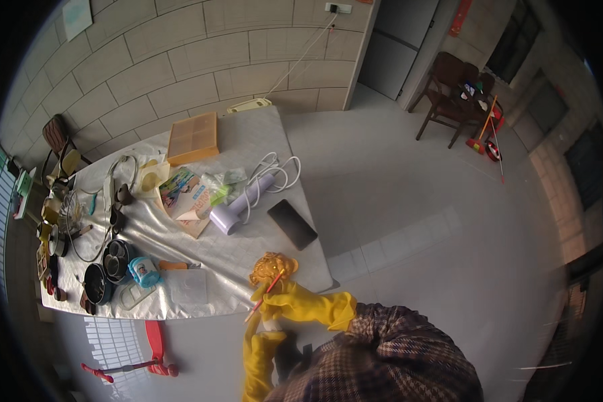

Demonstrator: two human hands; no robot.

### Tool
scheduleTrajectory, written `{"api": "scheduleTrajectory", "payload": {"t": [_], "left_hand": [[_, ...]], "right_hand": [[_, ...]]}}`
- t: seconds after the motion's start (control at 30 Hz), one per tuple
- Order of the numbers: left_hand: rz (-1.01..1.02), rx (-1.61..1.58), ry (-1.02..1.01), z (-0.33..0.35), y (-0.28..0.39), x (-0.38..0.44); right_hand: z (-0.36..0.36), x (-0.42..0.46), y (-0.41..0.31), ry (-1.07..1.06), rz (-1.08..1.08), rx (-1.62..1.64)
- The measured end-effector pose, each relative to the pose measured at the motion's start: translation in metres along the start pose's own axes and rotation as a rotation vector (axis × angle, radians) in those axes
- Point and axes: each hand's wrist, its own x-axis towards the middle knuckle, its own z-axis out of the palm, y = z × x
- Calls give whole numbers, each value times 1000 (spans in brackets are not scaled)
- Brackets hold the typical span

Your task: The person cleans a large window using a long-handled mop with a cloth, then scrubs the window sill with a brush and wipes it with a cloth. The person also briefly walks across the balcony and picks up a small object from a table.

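Both my hands wear yellow rubber gloves. My right hand (294,300) pinches a slim red stick (266,295), a pencil or fine brush, slanted from upper right to lower left. Just beyond those fingers, at the table's near corner, sits a golden animal-head figurine (273,266), partly covered by the glove. My left hand (262,352) is lower, off the table edge, with one finger pointing up near the stick's lower end. A small white thing (271,326) shows between the two gloves; whether the left hand grips it is unclear.
On the silver-covered table (231,271) are a dark smartphone (292,224), a lilac hair dryer (241,203) with a white cord, a booklet (186,193), an orange box (193,138), black pans (98,284) and a blue cup (144,271). A red scooter (156,346) stands on the floor.
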Motion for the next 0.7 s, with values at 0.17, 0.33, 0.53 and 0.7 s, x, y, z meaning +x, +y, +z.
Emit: {"api": "scheduleTrajectory", "payload": {"t": [0.17, 0.33, 0.53, 0.7], "left_hand": [[-46, -161, -303, 150, -58, 13], [-158, 39, -438, 290, -100, 18], [-297, 543, -880, 475, -119, 39], [-473, 550, -1166, 634, -177, 51]], "right_hand": [[-64, -188, -11, 55, -183, 44], [-96, -388, -92, 521, -345, -218], [-150, -521, -123, 1132, -595, -1065], [-215, -582, -147, 1178, -521, -805]]}}
